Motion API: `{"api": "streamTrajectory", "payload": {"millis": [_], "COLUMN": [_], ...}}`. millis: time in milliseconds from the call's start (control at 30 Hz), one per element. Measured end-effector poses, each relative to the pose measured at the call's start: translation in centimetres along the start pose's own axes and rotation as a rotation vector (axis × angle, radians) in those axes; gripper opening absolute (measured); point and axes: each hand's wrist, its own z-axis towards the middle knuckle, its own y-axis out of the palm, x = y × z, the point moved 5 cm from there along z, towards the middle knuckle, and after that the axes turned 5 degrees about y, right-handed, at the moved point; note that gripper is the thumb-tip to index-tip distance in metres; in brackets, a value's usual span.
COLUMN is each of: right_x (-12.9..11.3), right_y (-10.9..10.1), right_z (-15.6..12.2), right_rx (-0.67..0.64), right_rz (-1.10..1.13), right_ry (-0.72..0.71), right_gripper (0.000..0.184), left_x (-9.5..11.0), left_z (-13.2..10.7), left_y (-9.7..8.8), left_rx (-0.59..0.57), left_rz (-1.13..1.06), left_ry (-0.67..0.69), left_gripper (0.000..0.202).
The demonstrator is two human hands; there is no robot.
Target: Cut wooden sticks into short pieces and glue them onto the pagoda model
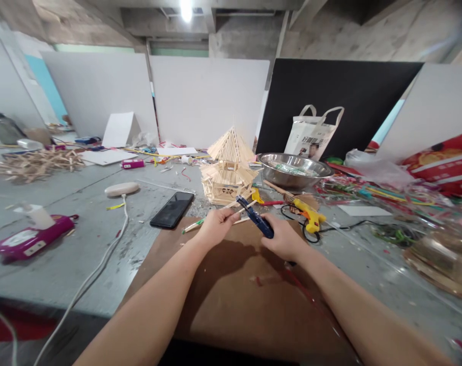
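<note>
My left hand [217,226] is closed, with its fingers pinched on a thin wooden stick [231,205] over the brown board [231,300]. My right hand [284,238] wraps around a dark blue hand tool [259,218], whose exact kind I cannot make out. The tool's narrow tip points up and left, close to the stick by my left fingers. Just beyond both hands stands a small pavilion model [231,168] built of thin wooden sticks, with a pointed roof. A green-marked stick or pen [193,226] lies left of my left hand.
A black phone [172,209] lies left of the board. To the right are a yellow glue gun [309,216] with a black cord and a steel bowl [295,170]. A purple power strip [34,239], white cable [118,239] and stick pile [40,163] are at left.
</note>
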Motion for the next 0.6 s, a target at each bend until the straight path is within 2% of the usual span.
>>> {"api": "streamTrajectory", "payload": {"millis": [100, 167, 433, 600], "right_x": [0.06, 0.1, 0.04, 0.09], "right_y": [-0.03, -0.03, -0.09, -0.18], "right_z": [0.09, 0.12, 0.16, 0.2], "right_rx": [0.0, -0.001, 0.006, 0.039], "right_rz": [0.011, 0.02, 0.045, 0.05], "right_ry": [0.012, 0.02, 0.023, -0.011], "right_gripper": [0.035, 0.035, 0.042, 0.052], "left_x": [-0.08, -0.03, 0.57, 0.46], "left_z": [-0.25, -0.44, -0.44, -0.19], "left_y": [0.0, 0.1, -0.17, -0.17], "left_rx": [0.104, 0.131, 0.096, 0.038], "left_rz": [0.089, 0.141, 0.139, 0.079], "left_ry": [-0.018, -0.024, 0.066, 0.064], "left_gripper": [0.027, 0.027, 0.03, 0.032]}}
